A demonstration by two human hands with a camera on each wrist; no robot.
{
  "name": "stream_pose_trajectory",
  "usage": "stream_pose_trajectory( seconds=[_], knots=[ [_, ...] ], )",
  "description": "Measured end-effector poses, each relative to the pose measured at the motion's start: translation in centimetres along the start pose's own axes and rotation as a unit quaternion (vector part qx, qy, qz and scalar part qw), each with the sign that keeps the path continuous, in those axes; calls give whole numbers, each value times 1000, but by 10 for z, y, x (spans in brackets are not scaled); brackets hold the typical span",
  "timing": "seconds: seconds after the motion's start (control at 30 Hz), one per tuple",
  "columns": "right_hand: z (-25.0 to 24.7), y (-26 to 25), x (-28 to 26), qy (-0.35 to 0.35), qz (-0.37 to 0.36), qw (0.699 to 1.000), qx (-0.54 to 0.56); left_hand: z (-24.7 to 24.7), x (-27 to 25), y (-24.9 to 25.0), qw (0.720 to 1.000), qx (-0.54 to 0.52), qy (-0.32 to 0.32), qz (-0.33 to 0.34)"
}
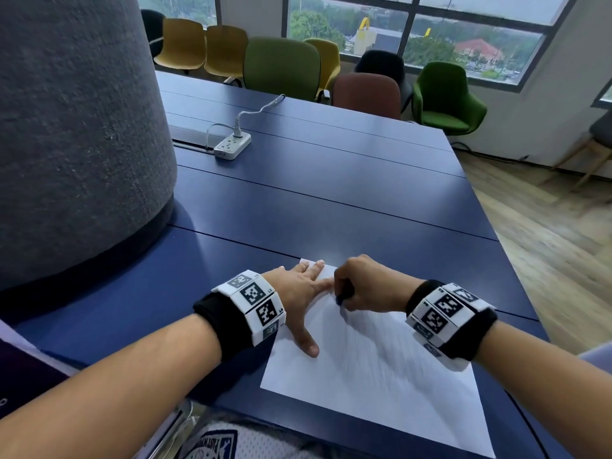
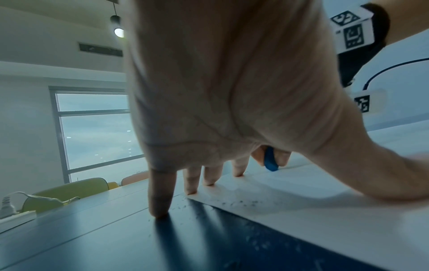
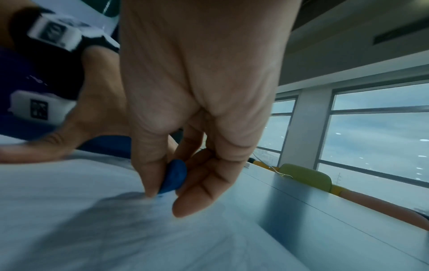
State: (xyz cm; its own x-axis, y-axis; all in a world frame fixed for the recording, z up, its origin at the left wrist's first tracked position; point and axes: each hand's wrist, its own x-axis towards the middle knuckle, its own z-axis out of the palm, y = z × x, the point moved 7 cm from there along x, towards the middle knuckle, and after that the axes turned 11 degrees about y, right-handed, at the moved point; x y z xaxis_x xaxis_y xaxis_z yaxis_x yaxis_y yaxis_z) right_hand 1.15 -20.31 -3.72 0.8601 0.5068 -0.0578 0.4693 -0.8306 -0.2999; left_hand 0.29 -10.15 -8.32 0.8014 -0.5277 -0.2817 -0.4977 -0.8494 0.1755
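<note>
A white sheet of paper (image 1: 371,369) lies on the dark blue table (image 1: 331,193) near its front edge. My left hand (image 1: 303,293) lies flat with spread fingers, pressing the sheet's far left corner; the little finger (image 2: 160,198) touches the table beside the paper (image 2: 301,210). My right hand (image 1: 359,286) pinches a small blue eraser (image 1: 340,299) between thumb and fingers, its lower edge against the paper (image 3: 92,229). The eraser (image 3: 174,177) shows clearly in the right wrist view, and also as the blue eraser (image 2: 270,159) behind my left fingers. Dark crumbs (image 2: 236,202) speckle the paper's edge.
A large grey fabric-covered column (image 1: 73,127) rises at the left, right beside the table. A white power strip (image 1: 231,145) with a plugged cable sits farther back. Several coloured chairs (image 1: 281,67) line the far side under windows. Wooden floor (image 1: 546,233) lies right.
</note>
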Motion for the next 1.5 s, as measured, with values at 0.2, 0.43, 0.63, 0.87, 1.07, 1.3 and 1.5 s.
stream_pose_trajectory(
  seconds=[0.2,0.43,0.63,0.87,1.07,1.3,1.5],
  knots=[
    [15,-22,-19,-78,-32,996,15,2,1,-2,1000,9,-5,-7],
    [19,-23,-29,-98,-24,994,50,2,0,-1,1000,7,-10,-9],
    [10,-16,-21,-45,-4,998,42,2,1,-1,1000,6,-10,-7],
    [21,-27,-40,-98,-34,994,43,3,0,-1,1000,5,-13,-9],
    [32,-45,-59,-122,-65,988,62,2,-1,-1,1000,2,-14,-10],
    [31,-38,-57,-87,-44,992,77,2,0,-1,1000,-1,-12,-8],
    [26,-33,-54,-68,-36,994,78,3,0,-2,1000,1,-16,-8]
  ],
)
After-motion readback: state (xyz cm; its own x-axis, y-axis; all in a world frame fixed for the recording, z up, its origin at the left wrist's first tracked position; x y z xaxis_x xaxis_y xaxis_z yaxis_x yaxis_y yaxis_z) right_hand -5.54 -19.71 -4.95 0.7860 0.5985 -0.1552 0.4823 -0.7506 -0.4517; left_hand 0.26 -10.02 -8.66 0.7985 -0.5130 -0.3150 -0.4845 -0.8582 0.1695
